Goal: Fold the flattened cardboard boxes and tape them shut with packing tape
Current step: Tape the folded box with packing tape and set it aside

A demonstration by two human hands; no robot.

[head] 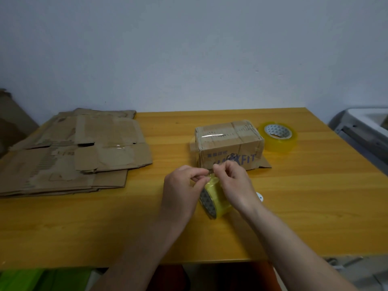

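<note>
Head view: a folded brown cardboard box point(228, 143) with blue lettering on its near side, standing closed on the yellow-orange wooden table point(294, 206), clear tape glinting across its top. Just in front of that box, a roll of yellowish clear packing tape point(216, 198) held on edge between both hands above the tabletop, its patterned grey core facing left. Left hand point(180, 190) in front and to the left of the box, fingers curled and pinching at the top of the held roll. Right hand point(235, 183) directly in front of the box, fingertips likewise pinched at the roll's upper rim, perhaps on the tape's loose end, though too blurred to tell. Just right of the box, almost touching its far corner, a second roll of yellowish clear tape point(278, 139) lying flat. Well left of the box, a stack of flattened, worn brown cardboard boxes point(73, 156) spread over the table's left part. Behind the box, a plain pale wall point(189, 49).
</note>
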